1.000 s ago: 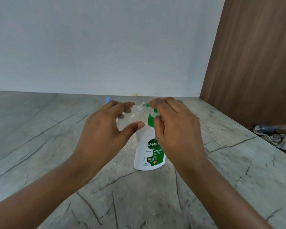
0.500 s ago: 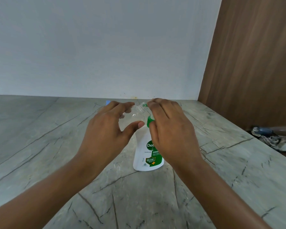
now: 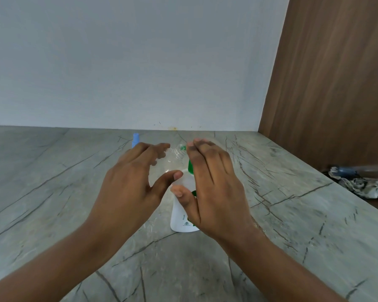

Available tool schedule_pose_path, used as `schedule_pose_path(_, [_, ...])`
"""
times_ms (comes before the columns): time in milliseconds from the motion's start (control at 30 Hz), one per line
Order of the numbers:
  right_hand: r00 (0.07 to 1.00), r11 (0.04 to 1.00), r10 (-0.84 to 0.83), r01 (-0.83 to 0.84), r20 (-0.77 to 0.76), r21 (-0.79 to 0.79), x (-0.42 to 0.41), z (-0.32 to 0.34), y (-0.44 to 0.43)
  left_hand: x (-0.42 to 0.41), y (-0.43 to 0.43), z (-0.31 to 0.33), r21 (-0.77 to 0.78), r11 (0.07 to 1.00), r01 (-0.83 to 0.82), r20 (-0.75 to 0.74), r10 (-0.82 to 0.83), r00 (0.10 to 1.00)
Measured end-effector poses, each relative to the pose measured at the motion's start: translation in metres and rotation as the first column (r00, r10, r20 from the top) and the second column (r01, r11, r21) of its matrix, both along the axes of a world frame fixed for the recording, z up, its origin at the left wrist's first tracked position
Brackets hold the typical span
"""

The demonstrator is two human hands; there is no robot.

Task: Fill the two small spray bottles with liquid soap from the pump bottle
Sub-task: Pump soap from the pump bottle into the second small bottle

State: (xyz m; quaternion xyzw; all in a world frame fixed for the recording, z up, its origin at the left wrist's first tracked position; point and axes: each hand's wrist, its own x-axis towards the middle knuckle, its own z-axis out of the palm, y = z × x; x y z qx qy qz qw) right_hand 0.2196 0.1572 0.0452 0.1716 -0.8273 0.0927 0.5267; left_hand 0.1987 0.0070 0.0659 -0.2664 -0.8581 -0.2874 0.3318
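The left hand (image 3: 129,188) curls fingers and thumb round the clear spray bottle (image 3: 169,163), which tilts with its open neck pointing up and right, toward the green pump (image 3: 190,167). Just right of it, the right hand (image 3: 214,186) lies with straight fingers over that pump, and the pump bottle (image 3: 181,216) stands upright beneath.

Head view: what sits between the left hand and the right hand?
In the head view, a clear small spray bottle, held tilted in the left hand, and the green neck of the pump bottle, beside the right hand.
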Motion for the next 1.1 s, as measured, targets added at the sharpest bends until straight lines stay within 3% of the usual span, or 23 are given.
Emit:
schedule_pose_path(267, [1.000,1.000,-0.015,0.015,0.001,-0.004,0.000,-0.005,-0.001,-0.003,-0.002,-0.009,-0.001,1.000,0.029,0.002,-0.029,1.000])
schedule_pose_path(667, [0.998,0.990,-0.060,0.062,-0.018,0.128,0.003,0.012,0.009,-0.004,0.001,0.003,-0.011,1.000,0.013,-0.041,-0.014,0.999])
schedule_pose_path(1100, [1.000,1.000,-0.026,0.026,0.017,0.004,0.002,0.000,0.002,-0.002,-0.001,-0.003,-0.036,0.999,0.014,-0.048,-0.016,0.999])
